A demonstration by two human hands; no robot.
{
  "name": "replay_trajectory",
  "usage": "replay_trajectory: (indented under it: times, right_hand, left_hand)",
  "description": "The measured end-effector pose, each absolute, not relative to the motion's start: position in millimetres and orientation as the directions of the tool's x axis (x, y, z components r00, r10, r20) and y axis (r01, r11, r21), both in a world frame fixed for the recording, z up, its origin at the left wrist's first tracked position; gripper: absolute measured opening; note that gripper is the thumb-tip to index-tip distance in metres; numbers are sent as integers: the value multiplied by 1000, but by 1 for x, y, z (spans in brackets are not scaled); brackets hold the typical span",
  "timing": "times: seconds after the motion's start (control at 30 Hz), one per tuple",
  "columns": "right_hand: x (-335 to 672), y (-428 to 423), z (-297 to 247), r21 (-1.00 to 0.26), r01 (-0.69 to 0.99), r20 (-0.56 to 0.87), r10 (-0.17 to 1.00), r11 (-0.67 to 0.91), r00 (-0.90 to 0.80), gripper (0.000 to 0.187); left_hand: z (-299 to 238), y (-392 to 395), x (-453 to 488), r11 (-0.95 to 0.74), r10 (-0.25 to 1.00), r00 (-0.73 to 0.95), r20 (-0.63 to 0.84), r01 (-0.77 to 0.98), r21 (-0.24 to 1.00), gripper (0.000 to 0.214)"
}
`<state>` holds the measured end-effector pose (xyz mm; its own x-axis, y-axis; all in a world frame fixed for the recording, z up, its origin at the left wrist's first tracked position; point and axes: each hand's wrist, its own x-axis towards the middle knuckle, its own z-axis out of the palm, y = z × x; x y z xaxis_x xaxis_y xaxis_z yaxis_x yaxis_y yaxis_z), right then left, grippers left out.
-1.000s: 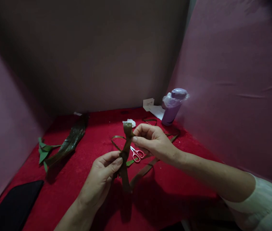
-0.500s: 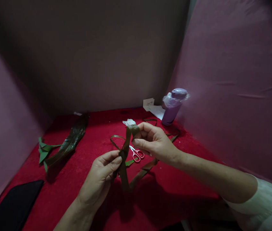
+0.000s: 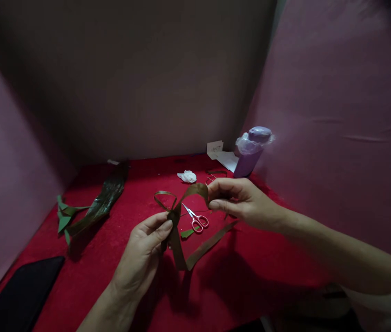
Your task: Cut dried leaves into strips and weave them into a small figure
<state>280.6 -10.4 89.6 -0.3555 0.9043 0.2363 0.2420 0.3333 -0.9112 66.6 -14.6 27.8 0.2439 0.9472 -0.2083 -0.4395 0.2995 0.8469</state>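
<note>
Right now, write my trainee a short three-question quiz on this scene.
1. True or false: the scissors lie on the red cloth, touched by neither hand.
2. The left hand pinches the leaf strip at: A) its knot; B) a loose tail end; C) nowhere.
3. Fill in: beyond the right hand, which also grips the leaf strip, stands a ____ bottle.
Key: 1 true; 2 A; 3 purple.
</note>
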Motion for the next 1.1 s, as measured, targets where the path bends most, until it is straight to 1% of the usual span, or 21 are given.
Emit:
replay_trajectory:
  times: [0.07,0.13,0.23,0.3,0.37,0.4,0.47,0.53,0.6,0.67,0.73,0.83,0.9,1.0,1.1]
  right_hand:
    - [288,-11,94,-851,358,247,895,383,-371,6]
    - [295,-9,98,-762,473,276,883,442,-380,7]
    - [298,-4,103,-554,639,342,845,534,-410,9]
    - [296,-1,105,-395,708,404,803,586,-439,13]
    - [292,2,105,-268,754,449,770,599,-452,17]
    - [290,3,105,-229,774,455,768,591,-452,19]
    - [285,3,104,-203,796,436,780,571,-448,21]
    - [280,2,104,-232,790,401,796,568,-454,19]
    - [277,0,104,-294,754,376,796,588,-474,16]
    - [275,-1,105,-390,697,364,796,602,-484,14]
    - [273,-3,106,-519,617,344,805,592,-483,14]
    - [270,-3,106,-727,455,295,832,515,-470,16]
    - [269,-2,104,-835,330,255,841,440,-477,17]
    - [270,3,98,-926,181,198,833,332,-517,19]
    - [272,5,94,-961,100,163,819,259,-551,21]
  left_hand:
    - [28,-15,67,284,953,229,-197,-461,841,16]
    - [28,-16,67,256,962,212,-174,-462,849,15]
    - [27,-17,68,192,971,213,-109,-422,886,15]
    - [26,-17,68,161,967,247,-66,-386,908,14]
    - [25,-17,69,150,959,281,-46,-362,920,12]
    - [24,-17,69,148,956,289,-42,-355,923,12]
    - [23,-17,69,145,952,304,-36,-343,928,10]
    - [22,-16,68,144,947,321,-34,-329,933,10]
    - [21,-17,68,147,940,340,-33,-314,938,10]
    - [21,-17,67,152,936,349,-40,-301,941,10]
    - [21,-18,67,160,935,352,-48,-295,942,11]
    - [22,-18,67,169,934,353,-58,-293,941,11]
    - [22,-18,68,174,931,360,-61,-290,941,11]
    - [22,-18,68,183,928,367,-67,-292,939,12]
    - [23,-18,67,202,928,362,-85,-299,933,11]
